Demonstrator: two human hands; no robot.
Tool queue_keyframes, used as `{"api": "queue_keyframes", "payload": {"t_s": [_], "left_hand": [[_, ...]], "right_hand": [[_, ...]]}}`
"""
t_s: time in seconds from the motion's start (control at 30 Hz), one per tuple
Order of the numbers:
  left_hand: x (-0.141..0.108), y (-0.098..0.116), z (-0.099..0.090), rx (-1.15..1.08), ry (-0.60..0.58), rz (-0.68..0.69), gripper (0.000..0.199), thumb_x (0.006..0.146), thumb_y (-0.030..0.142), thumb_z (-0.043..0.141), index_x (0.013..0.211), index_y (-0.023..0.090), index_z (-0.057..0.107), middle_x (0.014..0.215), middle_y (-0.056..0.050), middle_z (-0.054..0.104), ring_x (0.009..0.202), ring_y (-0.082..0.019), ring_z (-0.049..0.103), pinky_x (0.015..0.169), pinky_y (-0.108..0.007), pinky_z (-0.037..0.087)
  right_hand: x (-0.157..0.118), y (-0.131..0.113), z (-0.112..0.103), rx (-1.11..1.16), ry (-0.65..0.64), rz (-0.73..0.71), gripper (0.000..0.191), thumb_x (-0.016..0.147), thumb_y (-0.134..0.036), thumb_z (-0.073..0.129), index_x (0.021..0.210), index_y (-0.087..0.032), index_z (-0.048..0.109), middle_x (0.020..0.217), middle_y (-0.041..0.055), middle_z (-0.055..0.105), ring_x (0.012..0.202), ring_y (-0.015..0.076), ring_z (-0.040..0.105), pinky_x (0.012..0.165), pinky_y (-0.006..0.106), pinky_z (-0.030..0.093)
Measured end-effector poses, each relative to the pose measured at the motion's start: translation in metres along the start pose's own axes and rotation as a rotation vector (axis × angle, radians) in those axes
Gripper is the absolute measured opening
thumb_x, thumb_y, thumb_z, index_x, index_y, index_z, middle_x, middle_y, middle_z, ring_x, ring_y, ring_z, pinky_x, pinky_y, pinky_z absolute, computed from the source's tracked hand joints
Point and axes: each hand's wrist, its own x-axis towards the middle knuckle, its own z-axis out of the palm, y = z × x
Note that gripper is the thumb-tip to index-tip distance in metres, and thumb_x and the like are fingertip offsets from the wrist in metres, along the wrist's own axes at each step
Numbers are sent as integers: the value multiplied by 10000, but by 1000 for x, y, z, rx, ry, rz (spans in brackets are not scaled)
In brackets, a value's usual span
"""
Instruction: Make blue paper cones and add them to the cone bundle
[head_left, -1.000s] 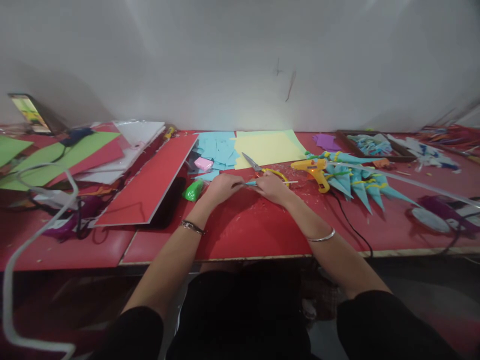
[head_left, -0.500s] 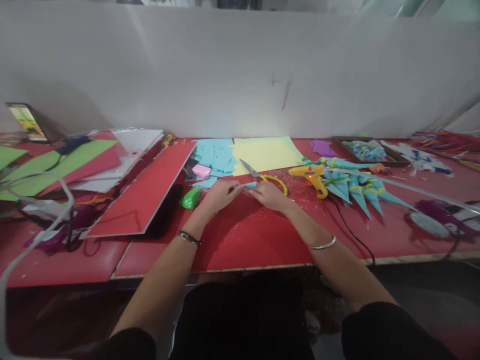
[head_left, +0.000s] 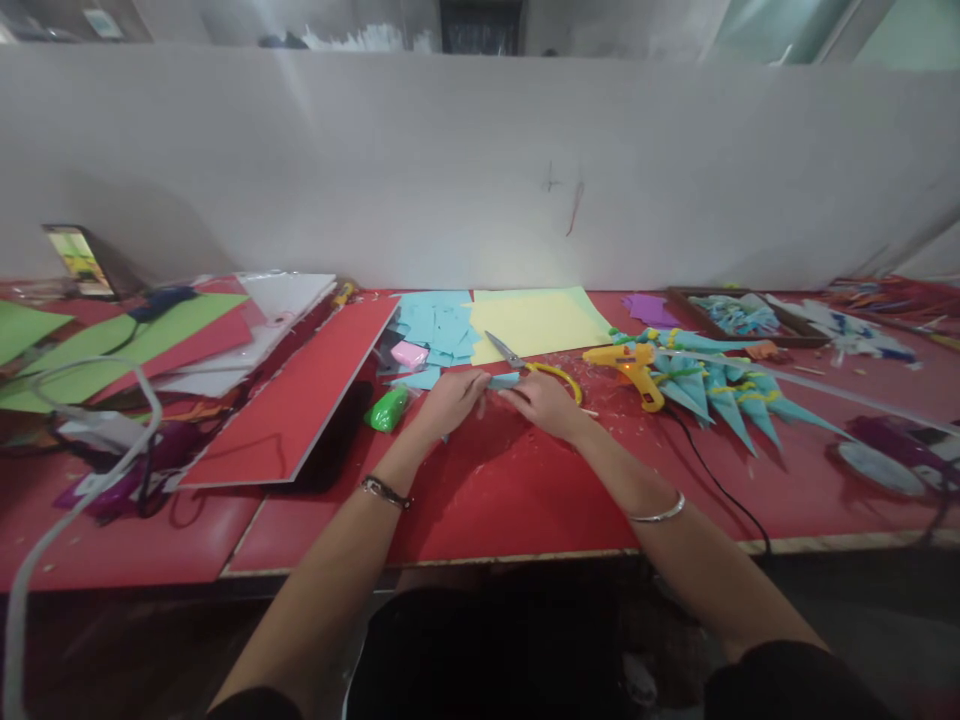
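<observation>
A small piece of light blue paper [head_left: 503, 381] is stretched between my two hands, low over the red table. My left hand [head_left: 452, 402] pinches its left end with closed fingers. At the other end, the fingers of my right hand [head_left: 547, 402] are closed on the same piece. Just behind my right hand lie scissors [head_left: 504, 348] with yellow handles. Several blue paper pieces [head_left: 437, 322] are heaped behind my left hand, beside a pink packet [head_left: 409, 355] and a green packet [head_left: 388, 409]. How the held paper is folded is partly hidden by my fingers.
A yellow glue gun [head_left: 631, 370] with its cord lies to the right, against blue paper cones [head_left: 724, 395]. Pale yellow sheets [head_left: 546, 318] lie at the wall. A red board [head_left: 289, 400] leans at the left. A brown tray [head_left: 799, 328] stands at back right.
The camera view has tilted up slightly, so everything sits lower. My hands stay together on the blue paper, with only a slight shift of the fingers.
</observation>
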Motion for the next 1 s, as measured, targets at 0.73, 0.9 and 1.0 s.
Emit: {"api": "queue_keyframes", "payload": {"t_s": [0.73,0.9,1.0], "left_hand": [[-1,2,1,-410,52,-186,427,833,401,274,516,176,450,338,40,422,383,-84,392,506,-214,358],[-2,-1,1,-362,57,-95,477,847,410,266,522,157,508,485,-9,540,482,-99,446,545,-225,373],[-3,0,-2,-284,65,-37,467,854,379,283,544,152,548,536,-10,542,527,-102,449,578,-226,367]], "right_hand": [[-3,-12,-12,-317,412,-261,248,880,-169,349,917,-196,592,823,32,637,727,113,540,736,280,293],[-2,-11,-6,-267,434,-241,230,876,-165,367,911,-189,593,845,30,650,773,112,558,777,281,291],[0,-12,-4,-226,433,-225,217,875,-173,375,872,-186,592,816,19,655,769,111,561,774,275,294]]}}
